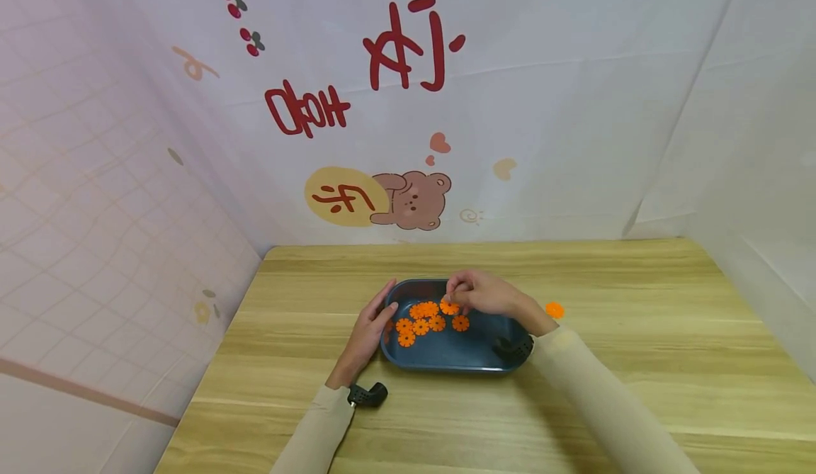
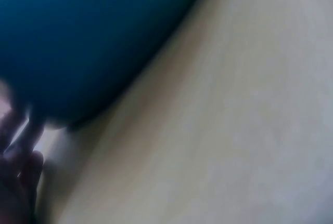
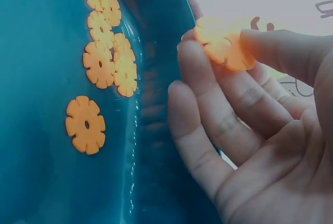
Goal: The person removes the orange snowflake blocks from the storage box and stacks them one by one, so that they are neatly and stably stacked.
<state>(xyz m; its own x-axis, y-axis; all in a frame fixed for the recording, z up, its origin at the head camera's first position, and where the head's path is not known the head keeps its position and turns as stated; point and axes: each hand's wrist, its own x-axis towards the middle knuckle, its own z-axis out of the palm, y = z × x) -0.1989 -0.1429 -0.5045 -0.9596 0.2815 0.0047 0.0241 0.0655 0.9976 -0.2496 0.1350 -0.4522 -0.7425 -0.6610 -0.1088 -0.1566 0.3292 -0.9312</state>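
A dark blue tray (image 1: 472, 350) with rounded corners stands on the table. At its left end my left hand (image 1: 365, 332) holds the rim, thumb over the edge and fingers along the outer wall; in the left wrist view those fingers (image 2: 21, 167) are dark and blurred. Over the tray's far side, my right hand (image 1: 481, 293) pinches an orange flower-shaped notched disc (image 3: 225, 44) between thumb and fingers. Several like discs lie flat in the tray, mostly bunched to the left; one notched disc (image 3: 85, 125) lies apart from the bunch.
Outside the tray, a single orange disc (image 1: 554, 310) lies on the wooden table (image 1: 637, 360), to the right beyond my right wrist. A white printed cloth (image 1: 542, 105) hangs behind the table. Black wrist mounts (image 1: 368, 395) sit on both forearms.
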